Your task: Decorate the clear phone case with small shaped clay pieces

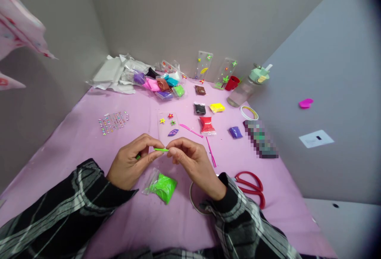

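Between the fingertips of both hands is a thin strip of bright green clay (161, 149). My left hand (132, 159) pinches one end, and a bit more green shows behind its fingers. At the other end, my right hand (190, 158) closes thumb and finger on the strip. Just beyond the hands lies a clear phone case (167, 134) with small clay flowers and a purple leaf, its near part hidden by the fingers. An open bag of green clay (163, 187) rests below the hands. A pink modelling tool (210, 152) and a pink knife tool (191, 130) lie beyond my right hand.
Red-handled scissors (250, 187) lie partly under my right sleeve. Clay packets in red (206, 125), black (199, 109), yellow (217, 107) and purple (235, 132) sit farther right. A water bottle (248, 86), tape roll (249, 113) and rhinestone sheet (113, 122) are also on the table.
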Tool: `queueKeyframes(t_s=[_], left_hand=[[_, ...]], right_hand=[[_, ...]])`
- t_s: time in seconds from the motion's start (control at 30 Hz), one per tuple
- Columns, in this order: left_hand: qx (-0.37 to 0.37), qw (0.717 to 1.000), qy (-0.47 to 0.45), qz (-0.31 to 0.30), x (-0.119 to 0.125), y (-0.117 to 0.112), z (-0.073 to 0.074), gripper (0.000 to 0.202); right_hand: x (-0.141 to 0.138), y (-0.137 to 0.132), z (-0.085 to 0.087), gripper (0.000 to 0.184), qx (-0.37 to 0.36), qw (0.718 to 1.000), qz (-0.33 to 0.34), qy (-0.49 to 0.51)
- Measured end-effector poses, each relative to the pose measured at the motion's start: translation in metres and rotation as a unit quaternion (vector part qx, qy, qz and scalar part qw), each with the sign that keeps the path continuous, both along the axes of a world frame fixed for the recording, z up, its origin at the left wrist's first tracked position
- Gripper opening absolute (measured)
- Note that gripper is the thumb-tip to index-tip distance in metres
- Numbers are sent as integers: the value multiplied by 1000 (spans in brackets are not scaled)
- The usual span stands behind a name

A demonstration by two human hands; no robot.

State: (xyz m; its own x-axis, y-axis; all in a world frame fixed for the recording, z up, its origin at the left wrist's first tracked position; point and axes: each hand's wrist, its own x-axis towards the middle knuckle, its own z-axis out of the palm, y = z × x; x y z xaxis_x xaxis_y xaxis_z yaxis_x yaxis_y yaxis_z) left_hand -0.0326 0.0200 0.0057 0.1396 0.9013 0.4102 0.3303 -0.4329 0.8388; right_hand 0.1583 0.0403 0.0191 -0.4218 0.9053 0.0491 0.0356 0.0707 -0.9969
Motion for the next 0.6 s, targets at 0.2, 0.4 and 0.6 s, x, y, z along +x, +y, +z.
queueKeyframes(t_s=[0.2, 0.4, 0.6], left_hand=[[5, 1000, -14, -25, -1, 1, 0, 9], [7, 1000, -15, -24, 0, 1, 2, 11], [12, 999, -27, -31, -2, 1, 0, 12]], right_hand=[[-1, 0, -1, 21, -15, 1000, 14, 4], [-1, 0, -1, 22, -22, 1000, 1, 5], [-1, -1, 0, 21, -27, 1000, 13, 5]])
